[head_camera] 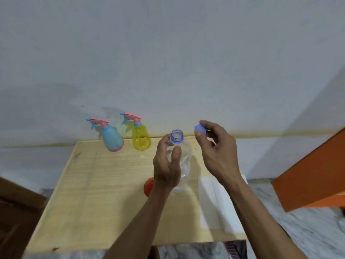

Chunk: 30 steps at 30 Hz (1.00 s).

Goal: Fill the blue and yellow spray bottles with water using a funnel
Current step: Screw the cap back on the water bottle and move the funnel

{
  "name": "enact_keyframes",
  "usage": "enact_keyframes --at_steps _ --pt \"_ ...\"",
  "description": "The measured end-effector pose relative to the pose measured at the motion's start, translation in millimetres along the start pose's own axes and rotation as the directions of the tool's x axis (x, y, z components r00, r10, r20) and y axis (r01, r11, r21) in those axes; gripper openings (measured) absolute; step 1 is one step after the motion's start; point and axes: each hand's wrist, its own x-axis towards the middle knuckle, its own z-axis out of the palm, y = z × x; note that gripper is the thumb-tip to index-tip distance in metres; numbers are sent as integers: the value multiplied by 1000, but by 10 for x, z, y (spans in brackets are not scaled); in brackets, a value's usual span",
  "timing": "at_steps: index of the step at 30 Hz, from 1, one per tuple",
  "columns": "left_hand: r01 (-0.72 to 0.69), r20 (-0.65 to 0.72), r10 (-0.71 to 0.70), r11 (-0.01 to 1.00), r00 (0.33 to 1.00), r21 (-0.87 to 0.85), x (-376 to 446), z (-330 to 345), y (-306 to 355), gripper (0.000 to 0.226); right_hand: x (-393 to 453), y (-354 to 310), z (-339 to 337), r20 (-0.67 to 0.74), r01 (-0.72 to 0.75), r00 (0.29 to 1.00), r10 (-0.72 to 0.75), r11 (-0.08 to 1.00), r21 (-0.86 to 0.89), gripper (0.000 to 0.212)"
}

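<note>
A clear plastic water bottle (183,161) with an open blue neck stands mid-table, and my left hand (167,165) grips its body. Just right of the neck, my right hand (216,150) pinches the bottle's blue cap (199,130) between thumb and fingers, lifted off the bottle. The blue spray bottle (112,137) and the yellow spray bottle (141,136) stand side by side at the table's far edge by the wall, both with pink trigger heads on. An orange-red object (148,186), possibly the funnel, lies behind my left wrist, mostly hidden.
The light wooden table (93,193) stands against a white wall. A white cloth or paper (214,202) lies on its right side under my right forearm. An orange furniture piece (313,174) stands to the right, dark wood at the lower left.
</note>
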Motion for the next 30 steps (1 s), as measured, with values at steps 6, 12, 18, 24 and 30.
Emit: enact_keyframes --at_steps 6,12,18,24,30 --pt "-66 17 65 998 998 8 11 -2 -15 53 197 -357 24 457 389 846 -274 904 -179 29" --pt "-67 8 67 996 998 59 12 -18 -31 63 242 -268 69 545 456 793 -272 859 -234 29" --pt "-59 17 58 997 998 52 18 -16 -24 56 258 -223 75 477 362 847 -233 911 -198 30" --pt "-73 31 71 995 997 64 18 -21 -26 54 262 -235 44 486 249 862 -146 956 -154 29" --pt "-100 60 95 992 994 76 27 -44 -65 63 266 -220 42 483 225 867 -119 960 -167 32"
